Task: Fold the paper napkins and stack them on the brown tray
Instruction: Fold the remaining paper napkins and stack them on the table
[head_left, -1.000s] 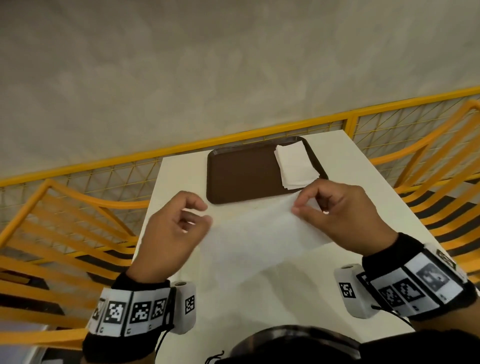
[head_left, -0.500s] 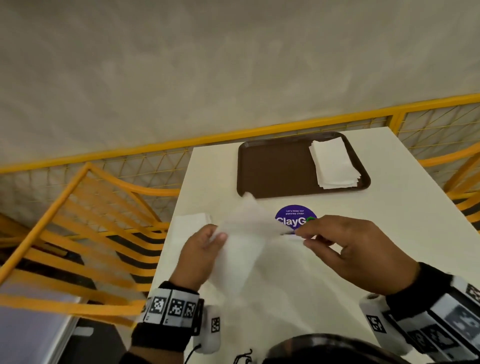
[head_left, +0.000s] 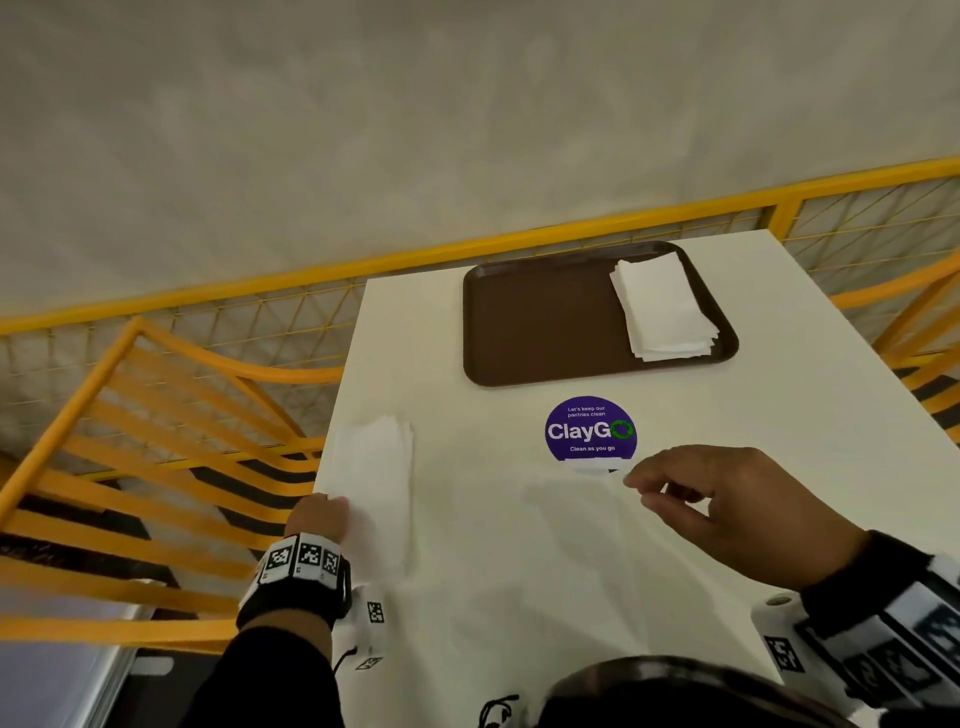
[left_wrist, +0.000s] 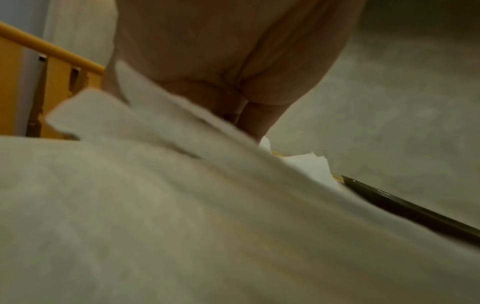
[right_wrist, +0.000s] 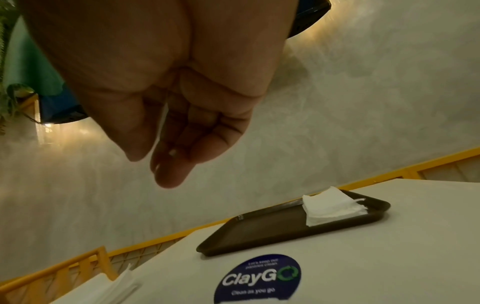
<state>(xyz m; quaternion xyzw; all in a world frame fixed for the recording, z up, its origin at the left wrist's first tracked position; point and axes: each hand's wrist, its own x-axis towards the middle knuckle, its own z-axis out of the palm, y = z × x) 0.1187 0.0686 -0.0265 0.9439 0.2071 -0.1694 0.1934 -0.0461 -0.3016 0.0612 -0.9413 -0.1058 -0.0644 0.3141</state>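
Observation:
A brown tray (head_left: 540, 322) (right_wrist: 259, 232) sits at the far side of the white table (head_left: 779, 415), with a stack of folded napkins (head_left: 662, 306) (right_wrist: 330, 207) on its right end. An unfolded white napkin (head_left: 509, 519) (left_wrist: 182, 205) lies spread on the table between my hands. My left hand (head_left: 314, 517) (left_wrist: 221, 51) grips its left edge at the table's left rim, and the paper hides the fingertips. My right hand (head_left: 639, 488) (right_wrist: 155, 160) hovers over the napkin's far right corner with loosely curled fingers that hold nothing.
Several loose unfolded napkins (head_left: 371, 457) (right_wrist: 111, 288) are piled at the table's left edge. A round purple ClayGo sticker (head_left: 590, 430) lies between the tray and my hands. Yellow railing (head_left: 156, 301) and yellow chairs (head_left: 130, 415) surround the table.
The napkin, held up in the air before, has come down and now lies flat on the table. My left hand moved left and toward me with its edge. My right hand let its corner go.

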